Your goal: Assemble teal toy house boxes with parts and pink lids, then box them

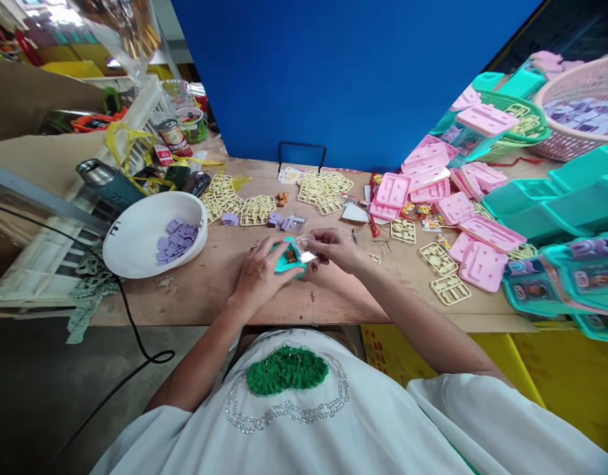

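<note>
Low over the table's front middle, my left hand (262, 270) is closed around a small teal plastic box (285, 266) with something brown inside it. My right hand (328, 249) pinches a clear plastic piece (306, 251) against the box's right side; whether it sits in the box or only touches it I cannot tell. Just beyond my hands lie a clear plastic part (294, 222), small purple pieces (229, 219) and a brown figure (282, 198). Cream-coloured part frames (257, 210) are spread behind them.
At left stand a white bowl (120, 247) of purple pieces and a dark flask (108, 181). A blue panel (333, 79) rises at the back. Pink plates (482, 264), teal boxes (575, 198) and a pink basket (581, 82) crowd the right.
</note>
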Demonstrator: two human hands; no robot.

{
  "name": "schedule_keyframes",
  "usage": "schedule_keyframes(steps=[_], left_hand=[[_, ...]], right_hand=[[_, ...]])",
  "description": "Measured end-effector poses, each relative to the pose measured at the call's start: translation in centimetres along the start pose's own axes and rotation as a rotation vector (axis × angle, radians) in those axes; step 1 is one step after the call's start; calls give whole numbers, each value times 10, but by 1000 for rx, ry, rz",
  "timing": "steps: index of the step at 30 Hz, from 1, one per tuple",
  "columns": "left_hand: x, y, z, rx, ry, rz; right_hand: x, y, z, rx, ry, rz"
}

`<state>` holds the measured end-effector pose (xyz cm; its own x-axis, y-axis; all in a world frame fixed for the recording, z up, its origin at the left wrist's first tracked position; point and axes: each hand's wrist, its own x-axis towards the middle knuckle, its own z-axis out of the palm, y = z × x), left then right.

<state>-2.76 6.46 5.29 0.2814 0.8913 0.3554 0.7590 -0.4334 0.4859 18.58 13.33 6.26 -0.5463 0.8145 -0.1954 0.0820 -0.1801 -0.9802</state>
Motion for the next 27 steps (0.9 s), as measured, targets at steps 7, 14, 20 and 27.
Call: schedule_keyframes(steps=[7, 14, 20, 27], left_hand=[[-2, -3, 7, -11, 65, 29], [-2, -4, 8, 4, 68, 57], [-2, -3, 6, 54, -11, 57], [0, -2, 3, 116, -39, 55]], right_hand=[[5, 17, 5, 45, 22, 29], [4, 25, 8, 76, 37, 84], [6, 28, 14, 144, 138, 82], [7, 31, 12, 255, 65, 123]])
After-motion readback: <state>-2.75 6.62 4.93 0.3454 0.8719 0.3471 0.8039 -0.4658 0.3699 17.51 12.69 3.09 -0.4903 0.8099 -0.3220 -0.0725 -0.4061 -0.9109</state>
